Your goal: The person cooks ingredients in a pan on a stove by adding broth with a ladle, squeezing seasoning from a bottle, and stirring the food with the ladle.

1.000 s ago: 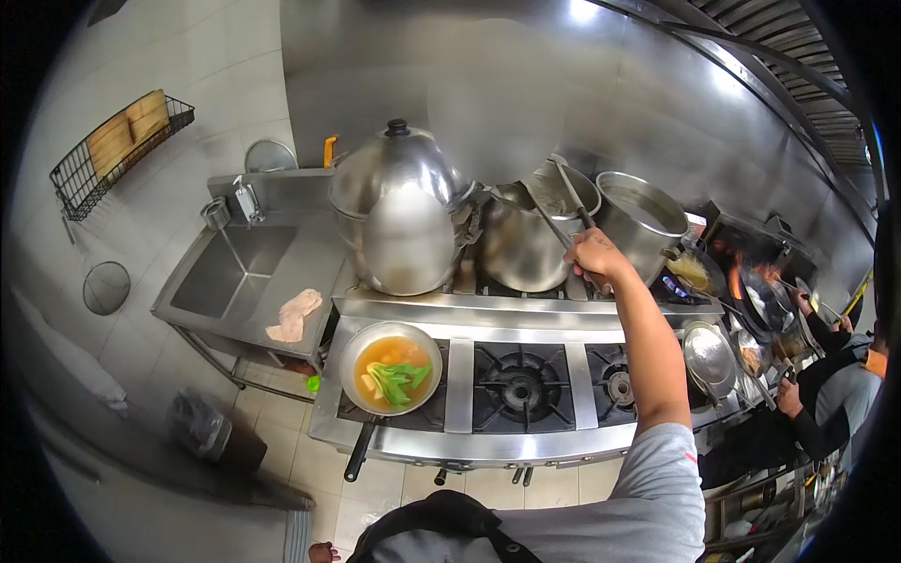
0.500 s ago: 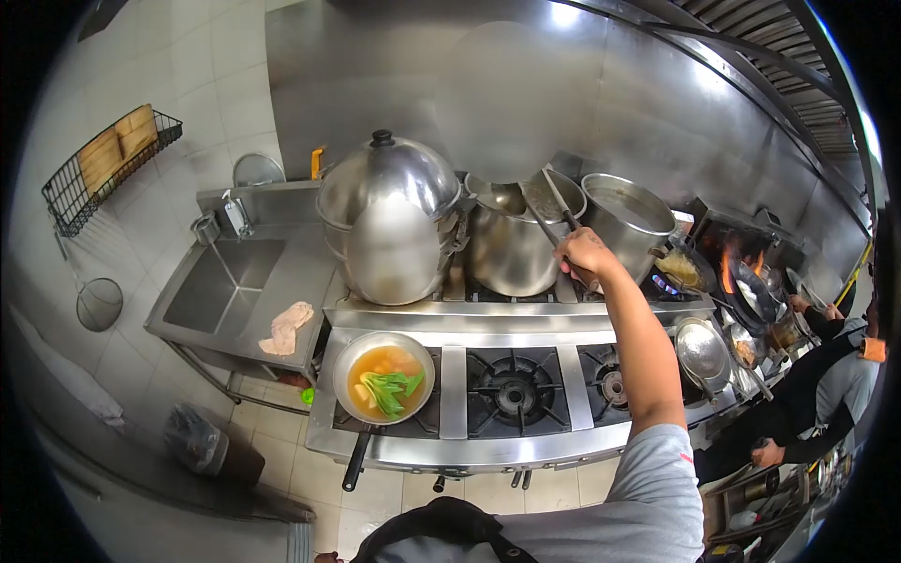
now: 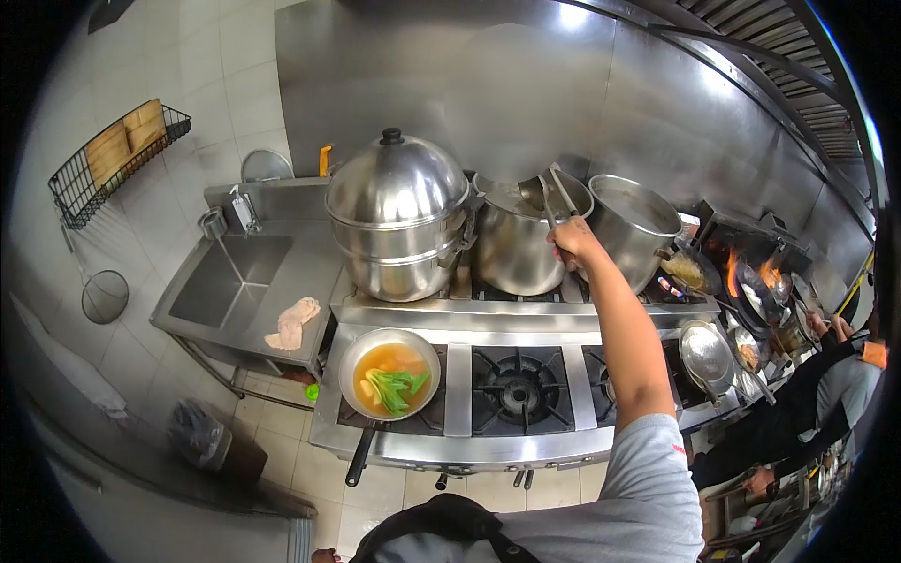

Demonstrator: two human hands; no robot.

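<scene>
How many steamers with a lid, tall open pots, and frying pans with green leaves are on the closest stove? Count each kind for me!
Lidded steamer: 1
Tall open stockpots: 2
Frying pan with green leaves: 1
Total: 4

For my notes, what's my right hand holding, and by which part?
Your right hand grips what looks like a ladle by its handle; whether it also grips the second handle is unclear.
</scene>
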